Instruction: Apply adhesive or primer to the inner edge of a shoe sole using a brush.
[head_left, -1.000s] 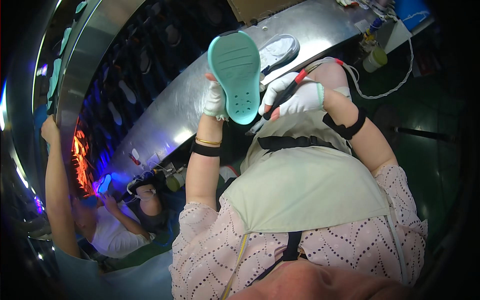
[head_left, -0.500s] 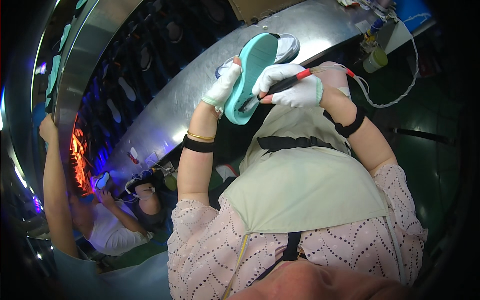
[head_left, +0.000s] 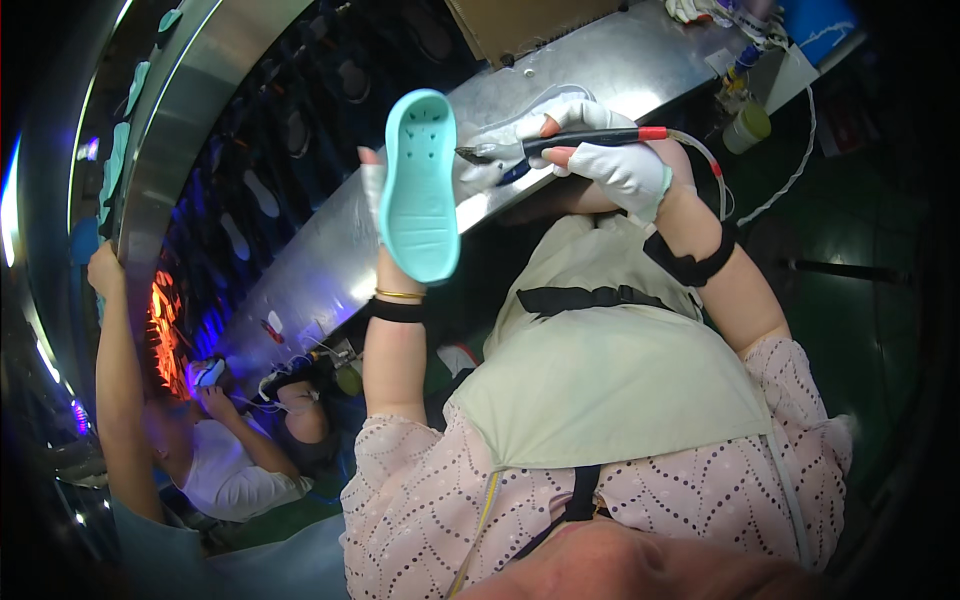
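A teal shoe sole (head_left: 420, 200) stands nearly upright in front of my left hand (head_left: 372, 188), which wears a white glove with bare fingertips. That hand grips it from behind; most of the fingers are hidden, and only the thumb side shows. My right hand (head_left: 610, 165), gloved the same way, is closed round a brush (head_left: 580, 138) with a black and red handle and a tube at its rear end. The brush's dark tip lies beside the sole's right edge, near the small holes at its upper end. A grey-white shoe (head_left: 565, 95) is partly hidden behind my right hand.
A curved metal bench (head_left: 330, 235) runs beyond my hands, with a cardboard box (head_left: 520, 25) at its back. A jar (head_left: 748, 130) and a white cord (head_left: 800, 190) are at right. At left, a co-worker's arm (head_left: 115, 370) reaches to a conveyor carrying teal soles (head_left: 115, 165); another person sits further off.
My left hand has turned the sole upright and moved it left, showing its other face. My right hand has drawn the brush up and away from the sole's lower end.
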